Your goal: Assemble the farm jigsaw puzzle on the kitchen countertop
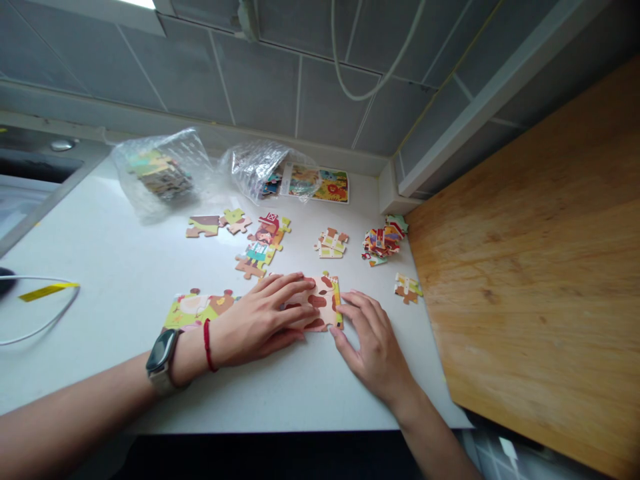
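Observation:
Joined puzzle pieces with a brown-spotted pink picture (326,300) lie flat on the white counter (290,380). Across their left part rests my left hand (270,313), palm down, fingers stretched out to the right. At the right edge of these pieces is my right hand (367,340), its fingers apart and the fingertips touching the edge. A green puzzle section with animals (200,310) shows partly behind my left wrist. Above my left hand lies a joined section with a figure and red barn (263,247).
Loose pieces (331,243) lie behind the hands, with a pile of red pieces (384,241) and another piece (409,288) to the right. Two plastic bags (163,173) (260,170) and a picture card (333,187) are near the wall. A wooden board (530,267) borders the right side.

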`<state>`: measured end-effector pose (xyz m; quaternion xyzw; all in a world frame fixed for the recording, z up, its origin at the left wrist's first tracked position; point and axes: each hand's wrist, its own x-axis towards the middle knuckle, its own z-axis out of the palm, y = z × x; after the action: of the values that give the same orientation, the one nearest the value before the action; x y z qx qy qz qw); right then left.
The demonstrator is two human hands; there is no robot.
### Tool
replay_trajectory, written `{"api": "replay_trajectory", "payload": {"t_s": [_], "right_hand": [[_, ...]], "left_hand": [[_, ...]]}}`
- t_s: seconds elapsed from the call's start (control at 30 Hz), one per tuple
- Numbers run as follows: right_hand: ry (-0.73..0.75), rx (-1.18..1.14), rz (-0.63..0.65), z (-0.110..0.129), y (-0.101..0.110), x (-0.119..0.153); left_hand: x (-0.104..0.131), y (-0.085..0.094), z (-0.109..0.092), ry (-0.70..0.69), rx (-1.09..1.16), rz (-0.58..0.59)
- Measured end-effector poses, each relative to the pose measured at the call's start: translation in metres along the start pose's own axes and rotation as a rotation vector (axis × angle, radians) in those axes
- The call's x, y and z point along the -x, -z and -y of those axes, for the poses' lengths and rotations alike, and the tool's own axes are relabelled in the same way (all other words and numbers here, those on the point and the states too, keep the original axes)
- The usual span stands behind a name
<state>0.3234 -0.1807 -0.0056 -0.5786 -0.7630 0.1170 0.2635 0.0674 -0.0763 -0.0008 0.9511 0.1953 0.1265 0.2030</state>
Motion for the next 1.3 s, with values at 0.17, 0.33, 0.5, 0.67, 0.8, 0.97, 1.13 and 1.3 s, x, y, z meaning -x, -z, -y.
{"api": "replay_trajectory", "payload": {"t_s": [0.17,0.33,0.5,0.67,0.8,0.97,1.13,1.3], "right_hand": [[0.011,-0.007,-0.013,0.000,0.000,-0.001],[0.005,0.000,0.003,-0.002,-0.001,0.001],[0.002,-0.012,-0.018,-0.004,-0.004,0.000],[-0.079,-0.074,-0.093,-0.005,-0.005,-0.003],[-0.116,-0.126,-0.152,-0.006,-0.003,-0.004],[-0.124,-0.106,-0.192,-0.004,-0.004,-0.007],[-0.133,-0.057,-0.223,-0.004,-0.007,-0.008],[-0.149,-0.045,-0.253,0.006,-0.010,-0.018]], "left_hand": [[0.000,0.000,0.001,-0.011,-0.006,-0.001],[-0.005,0.012,-0.008,-0.103,0.147,-0.108],[-0.005,0.012,-0.024,-0.148,0.249,-0.125],[-0.001,-0.007,-0.041,-0.236,0.228,-0.069],[0.004,-0.021,-0.061,-0.338,0.177,-0.040],[0.023,-0.049,-0.094,-0.452,0.202,0.035],[0.037,-0.088,-0.119,-0.679,0.341,0.111],[0.044,-0.129,-0.121,-0.714,0.582,0.156]]}}
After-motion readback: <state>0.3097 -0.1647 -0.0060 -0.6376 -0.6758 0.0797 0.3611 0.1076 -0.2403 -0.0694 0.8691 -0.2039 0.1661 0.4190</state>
